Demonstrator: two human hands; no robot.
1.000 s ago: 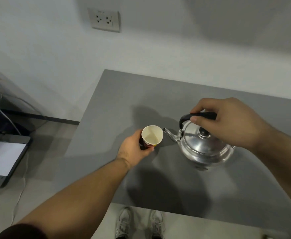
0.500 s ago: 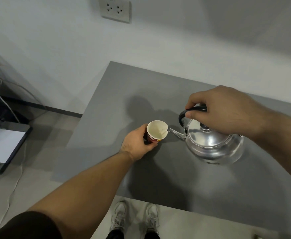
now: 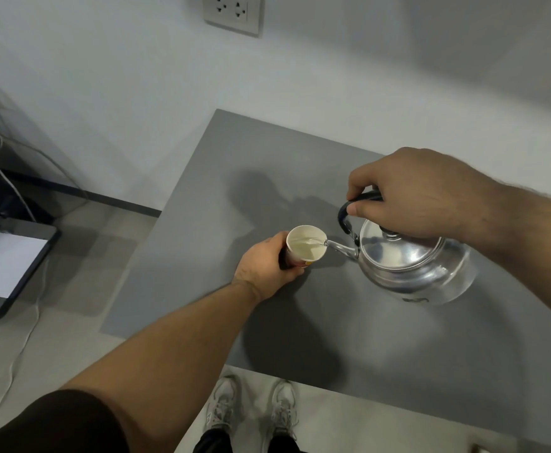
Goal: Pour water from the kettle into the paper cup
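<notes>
Kettle (image 3: 411,266) tilted above our grey table (image 3: 365,338), our right hand (image 3: 421,194) closed round its black handle (image 3: 349,210), spout (image 3: 339,247) at the paper cup (image 3: 305,246) rim, water inside, our left hand (image 3: 264,266) wrapped round the cup.

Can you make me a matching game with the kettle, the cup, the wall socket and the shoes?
Things:
1. kettle
2. paper cup
3. wall socket
4. shoes

Where or how:
A. on the floor, below the table's near edge
B. held by the left hand
C. tilted, lifted by the right hand
D. up on the white wall

Pairs: 1-C, 2-B, 3-D, 4-A
</notes>
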